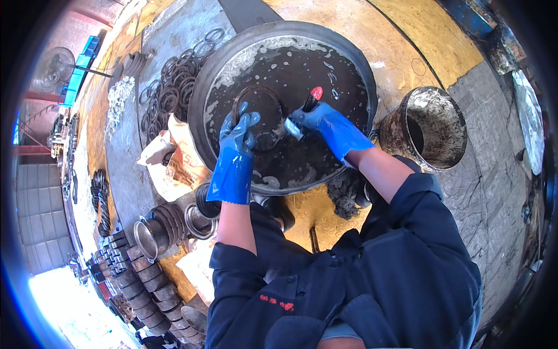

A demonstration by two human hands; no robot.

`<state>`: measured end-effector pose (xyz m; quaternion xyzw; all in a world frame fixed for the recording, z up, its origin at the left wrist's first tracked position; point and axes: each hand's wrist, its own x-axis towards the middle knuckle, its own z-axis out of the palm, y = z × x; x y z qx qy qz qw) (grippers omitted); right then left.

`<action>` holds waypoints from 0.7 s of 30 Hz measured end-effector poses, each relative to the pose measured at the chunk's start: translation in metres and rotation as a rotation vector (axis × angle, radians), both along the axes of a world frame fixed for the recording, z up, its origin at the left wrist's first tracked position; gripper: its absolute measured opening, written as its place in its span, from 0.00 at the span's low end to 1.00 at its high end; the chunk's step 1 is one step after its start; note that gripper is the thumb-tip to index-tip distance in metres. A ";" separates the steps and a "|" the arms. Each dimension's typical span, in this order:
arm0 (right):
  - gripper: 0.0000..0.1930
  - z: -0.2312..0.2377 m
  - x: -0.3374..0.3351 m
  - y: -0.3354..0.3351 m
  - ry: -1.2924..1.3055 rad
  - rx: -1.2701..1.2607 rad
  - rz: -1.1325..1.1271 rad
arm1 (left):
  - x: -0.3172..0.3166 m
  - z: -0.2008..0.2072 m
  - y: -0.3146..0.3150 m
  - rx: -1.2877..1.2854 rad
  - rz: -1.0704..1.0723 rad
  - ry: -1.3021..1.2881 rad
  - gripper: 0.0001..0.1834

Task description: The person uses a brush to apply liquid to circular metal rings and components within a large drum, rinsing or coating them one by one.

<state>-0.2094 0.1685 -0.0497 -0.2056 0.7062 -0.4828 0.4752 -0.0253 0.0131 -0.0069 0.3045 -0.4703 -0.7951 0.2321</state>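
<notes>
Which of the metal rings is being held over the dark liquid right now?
The ring gripped by the gloved left hand above the big round basin. The other rings lie piled on the floor left of the basin, untouched.

ring (258, 116) in basin (349, 52) (bucket (427, 125) right, ring pile (174, 87) left).

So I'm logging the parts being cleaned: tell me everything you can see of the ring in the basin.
The ring is a thin, dark, rusty-looking metal hoop, wet, standing tilted in the black foamy liquid of the basin. The gloved left hand grips its left edge; the right hand holds a brush at its right side.
</notes>
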 end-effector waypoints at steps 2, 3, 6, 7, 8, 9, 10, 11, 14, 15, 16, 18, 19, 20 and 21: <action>0.18 0.035 0.021 0.006 -0.048 0.165 0.006 | 0.006 -0.003 -0.003 -0.038 0.031 -0.011 0.20; 0.19 0.047 0.027 0.013 -0.073 0.123 0.024 | 0.009 -0.004 -0.006 -0.074 0.048 -0.030 0.20; 0.19 0.031 0.019 0.026 -0.122 -0.030 -0.013 | 0.004 -0.003 -0.007 -0.100 0.061 -0.077 0.19; 0.19 0.014 0.010 0.023 0.017 -0.004 -0.014 | 0.003 -0.002 -0.006 -0.098 0.064 -0.095 0.19; 0.19 -0.009 -0.009 0.018 0.161 0.031 -0.025 | -0.005 -0.004 -0.002 -0.069 0.059 -0.090 0.18; 0.18 -0.020 -0.023 0.019 0.305 0.064 -0.035 | -0.013 -0.005 0.000 -0.044 0.055 -0.086 0.18; 0.19 0.003 -0.011 0.015 0.486 0.177 -0.006 | 0.001 -0.004 -0.008 -0.034 0.096 -0.100 0.17; 0.20 0.016 -0.008 0.015 0.619 0.244 0.049 | 0.002 -0.001 -0.007 -0.017 0.102 -0.115 0.17; 0.19 0.032 -0.009 0.014 0.867 0.366 0.204 | -0.003 0.008 0.001 0.035 0.081 -0.163 0.16; 0.17 0.029 -0.011 0.011 0.735 0.095 0.146 | -0.005 0.010 0.003 0.051 0.064 -0.182 0.16; 0.16 0.031 -0.010 0.006 0.593 -0.170 0.091 | -0.005 0.009 0.004 0.070 0.050 -0.204 0.16; 0.14 0.032 -0.002 -0.002 0.378 -0.527 0.028 | -0.006 0.006 0.004 0.030 -0.004 -0.287 0.17; 0.14 0.051 0.011 -0.009 0.305 -0.626 0.027 | -0.003 0.002 0.001 0.011 -0.023 -0.331 0.18; 0.14 0.063 0.016 -0.010 0.241 -0.721 0.017 | -0.004 0.003 0.001 0.036 -0.026 -0.275 0.18; 0.14 0.062 0.015 -0.011 0.302 -0.685 0.022 | -0.004 0.003 0.002 0.061 -0.028 -0.218 0.18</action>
